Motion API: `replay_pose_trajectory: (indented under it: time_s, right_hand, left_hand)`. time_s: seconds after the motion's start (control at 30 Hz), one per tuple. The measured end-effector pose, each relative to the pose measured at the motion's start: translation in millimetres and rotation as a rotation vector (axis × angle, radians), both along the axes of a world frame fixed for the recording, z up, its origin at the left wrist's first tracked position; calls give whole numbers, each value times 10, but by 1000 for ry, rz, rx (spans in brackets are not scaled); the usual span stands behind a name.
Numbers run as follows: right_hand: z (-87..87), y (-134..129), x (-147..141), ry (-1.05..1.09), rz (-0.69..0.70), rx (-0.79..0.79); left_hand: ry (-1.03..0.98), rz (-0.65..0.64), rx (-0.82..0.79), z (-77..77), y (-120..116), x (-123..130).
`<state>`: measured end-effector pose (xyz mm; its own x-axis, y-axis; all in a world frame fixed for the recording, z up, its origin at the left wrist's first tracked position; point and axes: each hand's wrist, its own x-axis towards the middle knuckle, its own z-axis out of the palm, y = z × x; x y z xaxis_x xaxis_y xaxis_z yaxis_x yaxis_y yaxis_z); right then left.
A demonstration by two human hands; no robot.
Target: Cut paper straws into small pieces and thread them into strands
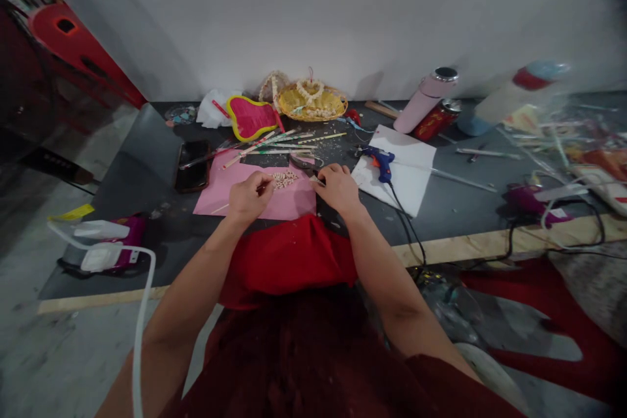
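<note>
My left hand (251, 196) is over the pink paper (235, 179), fingertips pinched together; what they hold, if anything, is too small to tell. A small heap of pale cut pieces (285, 179) lies on the paper just right of those fingers. On the paper's right edge rests my right hand (337, 187), its fingers curled around something hidden. Close to its fingertips is a curved metal tool (300, 162), partly covered, whose kind I cannot make out. Behind the heap lie several thin patterned sticks (279, 144).
At the back stand a yellow-rimmed pink tray (251, 119), a woven basket (313, 103), a pink flask (425, 101) and a red can (437, 119). A blue glue gun (381, 162) lies on white sheets (416, 150). Left are a phone (192, 166) and a purple power strip (132, 241).
</note>
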<state>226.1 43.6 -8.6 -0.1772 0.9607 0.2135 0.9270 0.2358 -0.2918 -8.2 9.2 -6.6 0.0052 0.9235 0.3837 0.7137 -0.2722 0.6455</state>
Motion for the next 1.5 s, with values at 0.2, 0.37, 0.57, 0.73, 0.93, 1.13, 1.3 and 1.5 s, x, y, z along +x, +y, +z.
replay_pose_trajectory:
  time_s: [0.2,0.37,0.57,0.73,0.93,1.13,1.3,1.5]
  right_hand:
    - [-15,54,22,102,-64,27]
    - [45,97,32,715,-84,62]
    - [197,25,-25,1455,-31,-505]
    - [277,-74,-82,1607,56,-702]
    - [300,-144,-76,1598,303,-727]
    - [195,-136,-89,898,406,-84]
    - [122,-165,-153,288,453,103]
    - [130,-211,-204,135,497,32]
  left_hand:
    - [-9,1,7,9,-13,2]
    - [-3,-9,43,42,-26,3]
    - [-18,16,70,91,-48,14]
    - [-47,22,128,156,-91,31]
    - [-106,18,167,175,-100,17]
    - [-273,21,208,215,-116,13]
    - [-480,54,190,294,-113,0]
    - [-642,57,191,312,-62,-44]
